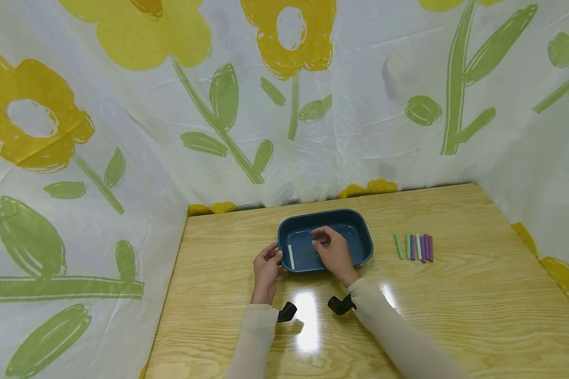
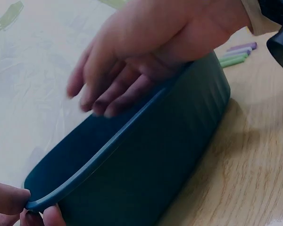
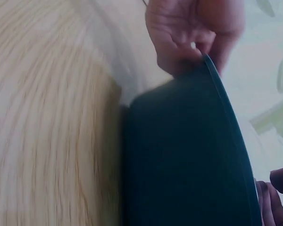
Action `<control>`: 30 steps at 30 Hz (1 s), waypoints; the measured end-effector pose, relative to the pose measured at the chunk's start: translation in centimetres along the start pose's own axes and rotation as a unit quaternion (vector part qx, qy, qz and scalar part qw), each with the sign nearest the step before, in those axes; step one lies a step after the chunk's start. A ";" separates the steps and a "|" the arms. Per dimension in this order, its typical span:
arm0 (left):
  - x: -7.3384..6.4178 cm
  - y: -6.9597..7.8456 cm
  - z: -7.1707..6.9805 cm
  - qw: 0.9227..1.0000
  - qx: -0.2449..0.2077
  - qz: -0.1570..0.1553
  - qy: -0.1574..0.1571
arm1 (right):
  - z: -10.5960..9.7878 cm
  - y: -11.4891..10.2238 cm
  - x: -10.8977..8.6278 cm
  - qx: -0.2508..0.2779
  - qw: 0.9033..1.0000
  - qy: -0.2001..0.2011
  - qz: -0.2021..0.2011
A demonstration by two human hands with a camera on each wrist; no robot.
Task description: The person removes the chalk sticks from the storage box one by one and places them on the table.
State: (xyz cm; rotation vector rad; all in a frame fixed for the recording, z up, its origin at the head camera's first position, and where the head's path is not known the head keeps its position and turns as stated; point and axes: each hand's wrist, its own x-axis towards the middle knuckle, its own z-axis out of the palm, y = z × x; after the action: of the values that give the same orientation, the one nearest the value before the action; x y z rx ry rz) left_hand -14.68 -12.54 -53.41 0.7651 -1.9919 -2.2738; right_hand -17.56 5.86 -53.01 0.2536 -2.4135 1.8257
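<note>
A dark blue rectangular tray with rounded corners stands on the wooden table. My left hand grips its left end; in the left wrist view the thumb and fingers pinch the rim. Inside the tray, near that end, lies one pale chalk stick. Over the tray's middle hovers my right hand, its fingers loosely bent and nothing visible between them. In the right wrist view the thumb and fingers of the right hand show apart, beyond the tray's rim.
To the right of the tray, several green, purple and whitish chalk sticks lie side by side, one green stick a little apart. A white flower-print curtain hangs along the back and sides of the wooden table.
</note>
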 end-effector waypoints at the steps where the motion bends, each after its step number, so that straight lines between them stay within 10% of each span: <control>1: 0.0 0.0 0.0 1.000 0.001 -0.001 0.000 | 0.4 -0.1 0.0 0.002 1.000 -0.004 0.000; 15: 0.0 0.0 -0.2 1.000 -0.003 -0.009 -0.007 | 4.9 -1.0 0.7 -0.015 0.999 -0.031 -0.030; 30: 0.1 0.0 -0.1 1.000 -0.008 -0.015 -0.004 | 5.1 -0.8 2.0 -0.119 0.979 -0.152 0.061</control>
State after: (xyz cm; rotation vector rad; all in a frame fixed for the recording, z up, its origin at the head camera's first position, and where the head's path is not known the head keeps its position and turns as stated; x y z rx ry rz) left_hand -14.77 -12.67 -53.42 0.7912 -1.9758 -2.3102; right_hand -19.29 0.64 -53.29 0.3965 -2.8862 1.6224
